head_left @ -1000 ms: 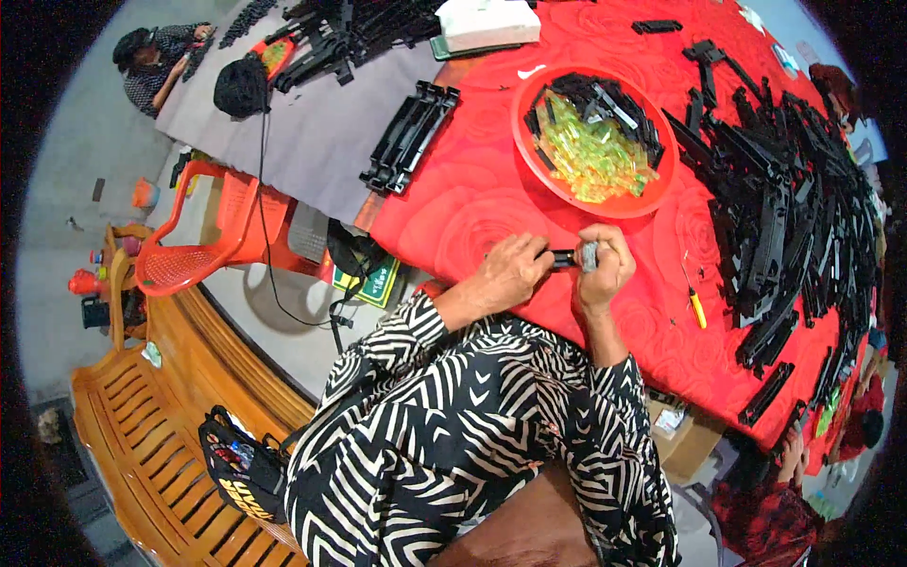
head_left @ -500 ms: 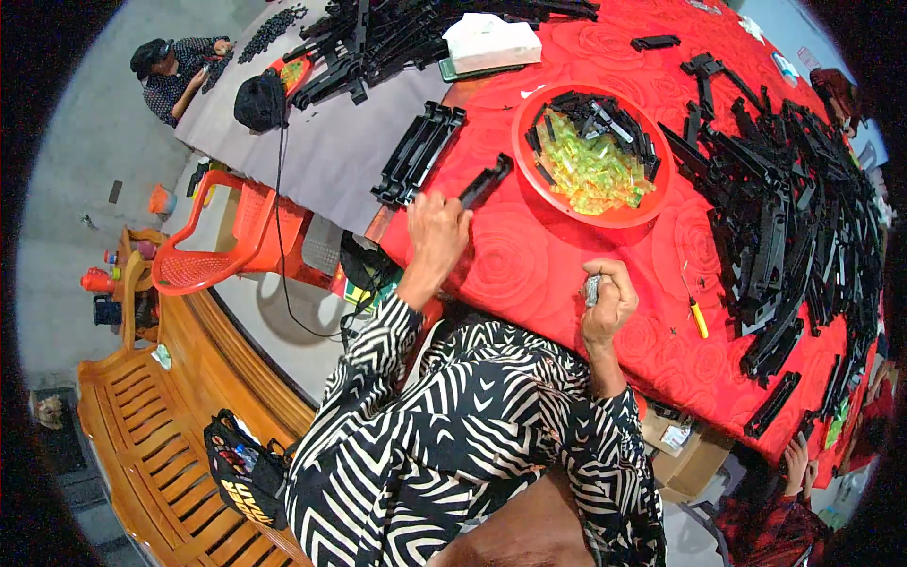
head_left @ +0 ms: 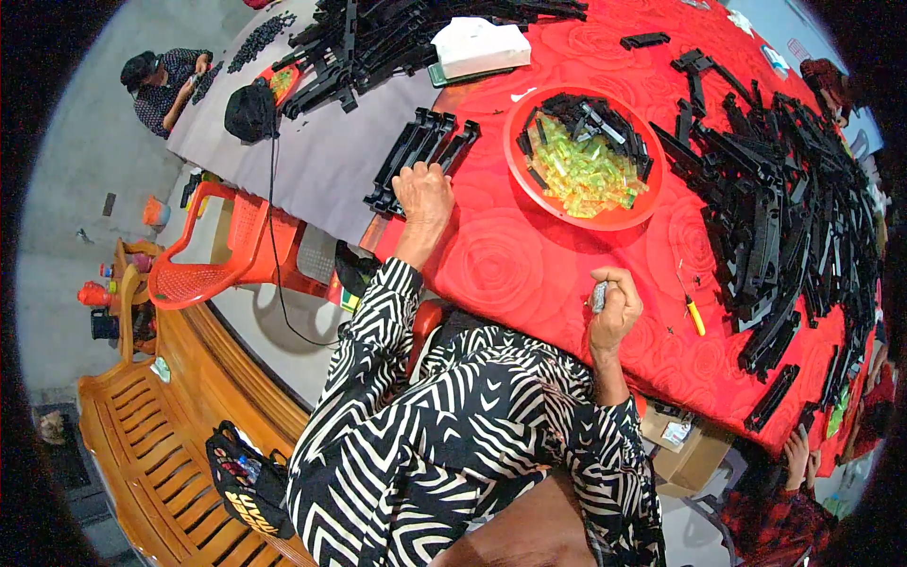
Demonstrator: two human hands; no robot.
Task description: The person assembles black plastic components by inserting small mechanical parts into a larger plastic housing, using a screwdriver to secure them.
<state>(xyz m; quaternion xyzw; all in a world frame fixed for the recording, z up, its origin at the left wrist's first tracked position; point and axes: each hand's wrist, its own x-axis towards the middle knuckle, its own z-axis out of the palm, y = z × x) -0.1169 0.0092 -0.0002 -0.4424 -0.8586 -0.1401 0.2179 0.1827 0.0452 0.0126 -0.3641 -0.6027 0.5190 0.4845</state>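
Touching a small neat row of black strips (head_left: 413, 142) with the left hand (head_left: 424, 197), grip too hidden to tell, curling the right hand (head_left: 617, 313) round a small grey thing (head_left: 599, 297), and likely having the big black heap (head_left: 770, 227) left on the red tabletop (head_left: 491, 255).

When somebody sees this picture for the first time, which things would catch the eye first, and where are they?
Probably first comes the round red basin of yellow-green pieces and black pieces, on the red tablecloth beyond the hands. A large heap of black parts spreads to its right. Left of the basin, the left hand is at the near end of a row of black parts.
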